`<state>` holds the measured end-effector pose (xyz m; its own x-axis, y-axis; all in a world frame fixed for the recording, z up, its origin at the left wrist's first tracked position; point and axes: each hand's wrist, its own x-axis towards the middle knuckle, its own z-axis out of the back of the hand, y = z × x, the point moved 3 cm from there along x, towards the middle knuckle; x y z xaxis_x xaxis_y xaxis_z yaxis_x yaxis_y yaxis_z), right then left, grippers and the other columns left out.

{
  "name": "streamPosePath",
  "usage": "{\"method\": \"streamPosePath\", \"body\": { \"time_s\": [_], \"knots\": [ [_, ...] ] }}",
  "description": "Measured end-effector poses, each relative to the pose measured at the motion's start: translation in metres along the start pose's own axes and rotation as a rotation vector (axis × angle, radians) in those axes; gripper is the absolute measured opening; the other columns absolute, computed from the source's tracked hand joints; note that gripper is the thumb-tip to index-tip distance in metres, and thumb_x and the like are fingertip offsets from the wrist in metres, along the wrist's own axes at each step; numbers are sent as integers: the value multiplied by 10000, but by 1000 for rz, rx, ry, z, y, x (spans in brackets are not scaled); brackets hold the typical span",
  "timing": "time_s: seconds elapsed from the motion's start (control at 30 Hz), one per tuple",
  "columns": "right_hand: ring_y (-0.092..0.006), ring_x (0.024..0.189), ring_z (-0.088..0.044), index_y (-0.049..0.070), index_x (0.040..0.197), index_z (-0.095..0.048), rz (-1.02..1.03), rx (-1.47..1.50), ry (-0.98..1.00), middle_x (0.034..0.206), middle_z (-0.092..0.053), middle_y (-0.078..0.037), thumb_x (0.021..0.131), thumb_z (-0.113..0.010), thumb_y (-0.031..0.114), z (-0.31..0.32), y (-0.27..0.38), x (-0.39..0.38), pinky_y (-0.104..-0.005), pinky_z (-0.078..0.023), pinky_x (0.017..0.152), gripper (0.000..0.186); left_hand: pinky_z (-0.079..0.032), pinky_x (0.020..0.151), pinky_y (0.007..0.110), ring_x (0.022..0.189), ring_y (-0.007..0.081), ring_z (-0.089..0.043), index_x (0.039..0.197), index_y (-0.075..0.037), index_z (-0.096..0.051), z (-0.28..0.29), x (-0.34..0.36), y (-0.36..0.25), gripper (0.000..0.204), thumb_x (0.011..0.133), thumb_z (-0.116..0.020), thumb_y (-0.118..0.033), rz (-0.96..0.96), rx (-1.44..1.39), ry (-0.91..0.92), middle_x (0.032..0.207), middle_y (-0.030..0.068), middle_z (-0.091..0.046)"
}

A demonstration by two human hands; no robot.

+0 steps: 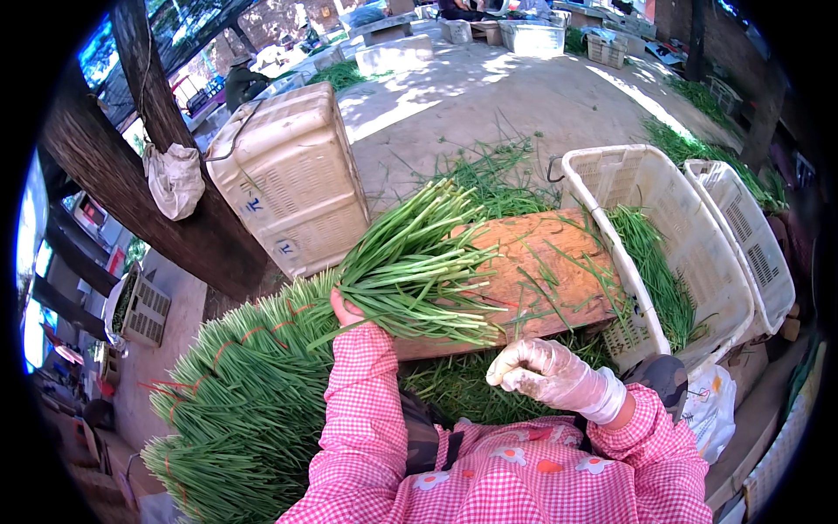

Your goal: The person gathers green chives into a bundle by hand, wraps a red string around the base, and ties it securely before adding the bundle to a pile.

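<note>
My left hand (347,310) is closed around the lower side of a thick loose bunch of garlic chives (428,262). Their pale cut ends fan out over the left part of a wooden board (546,249). In front of my lap, my right hand (559,377), in a thin whitish glove, is raised with curled fingers pressed together. Whether anything is pinched in them I cannot make out. Left of my forearm lie several tied bundles of chives (253,375), with red bands around them. Loose green leaves are scattered on the board and below its near edge.
A pale plastic crate (292,166) is tipped over by a tree trunk (131,166) at the left. To the right, an upright crate (602,253) holds loose greens, with another crate (742,236) beside it. Green trimmings (497,179) litter the ground beyond the board.
</note>
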<state>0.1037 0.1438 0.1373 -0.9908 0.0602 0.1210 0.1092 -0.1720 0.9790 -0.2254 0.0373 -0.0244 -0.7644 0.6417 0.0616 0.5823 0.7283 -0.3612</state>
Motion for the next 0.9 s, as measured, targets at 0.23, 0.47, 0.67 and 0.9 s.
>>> {"method": "streamPosePath", "body": {
  "time_s": [0.23, 0.47, 0.67, 0.9],
  "knots": [
    [-274, 815, -571, 28, 967, -581, 218, -666, -564, 887, -596, -125, 820, -578, 129, 28, 18, 36, -374, -457, 731, 179, -493, 814, 427, 902, 294, -595, 1092, -28, -576, -33, -8, 10, 486, 810, -411, -387, 105, -10, 0, 1032, 134, -623],
    [-332, 803, -582, 38, 818, -656, -29, -798, -647, 850, -608, -174, 751, -646, 366, 20, -32, 71, -417, -448, 737, 335, -500, 813, 467, 884, 332, -603, 1034, -21, -596, -29, -7, 10, 439, 790, -463, -361, 26, -16, -191, 982, 159, -632],
    [-213, 982, -567, 37, 1049, -588, 13, 779, -634, 1007, -616, -63, 827, -605, 171, 13, -84, 65, -417, -444, 853, 260, -463, 881, 461, 986, 325, -567, 1090, -23, -563, -42, -14, 11, 479, 814, -440, -395, 81, 30, -164, 1092, 159, -596],
    [-111, 716, -491, 83, 936, -557, 237, 938, -734, 828, -552, 6, 842, -603, 200, 98, -79, -7, -332, -430, 838, 157, -417, 946, 444, 1073, 329, -520, 1229, 13, -472, -48, -16, 10, 608, 841, -383, -447, 86, -12, -86, 1203, 173, -532]
  ]
}}
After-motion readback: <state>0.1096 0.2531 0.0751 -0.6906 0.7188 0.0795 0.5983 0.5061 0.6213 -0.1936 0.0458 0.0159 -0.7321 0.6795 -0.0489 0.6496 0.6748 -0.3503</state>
